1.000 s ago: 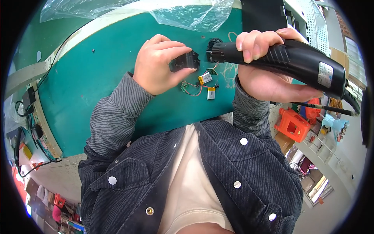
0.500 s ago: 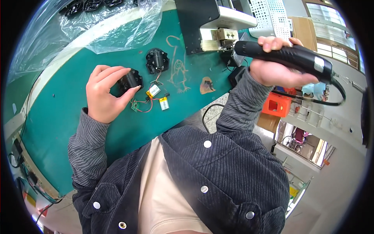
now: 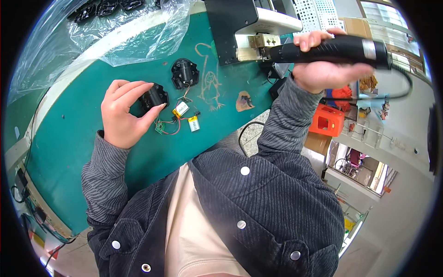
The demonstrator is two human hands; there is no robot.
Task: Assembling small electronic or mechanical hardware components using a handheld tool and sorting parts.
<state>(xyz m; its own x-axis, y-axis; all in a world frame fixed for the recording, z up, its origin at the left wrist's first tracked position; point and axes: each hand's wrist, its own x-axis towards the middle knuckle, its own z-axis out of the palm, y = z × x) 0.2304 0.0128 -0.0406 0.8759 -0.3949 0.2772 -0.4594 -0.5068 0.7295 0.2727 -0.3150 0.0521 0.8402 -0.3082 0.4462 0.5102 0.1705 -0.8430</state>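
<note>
My left hand (image 3: 121,111) grips a black plastic housing (image 3: 153,96) on the table, thumb and fingers on either side of it. Thin wires run from it to a small green circuit board (image 3: 160,127) and a battery (image 3: 194,123) with yellow tape. A second black housing (image 3: 185,73) lies farther back, wired to another battery (image 3: 181,109). Wrapped round a corded black electric screwdriver (image 3: 323,51), my right hand (image 3: 318,64) holds it nearly level. The driver's front end is at the metal block (image 3: 265,40) of a screw feeder (image 3: 267,21); its bit is hard to make out.
Clear plastic sheeting (image 3: 134,39) with several black parts (image 3: 107,6) covers the far left of the green table (image 3: 69,157). A brown patch (image 3: 245,101) marks the tabletop near its right edge. Beyond that edge stands an orange plastic stool (image 3: 326,121).
My right hand has raised the screwdriver's rear end and shifted its front slightly left, toward the feeder block. The cord has swung. My left hand and the housing stay nearly still.
</note>
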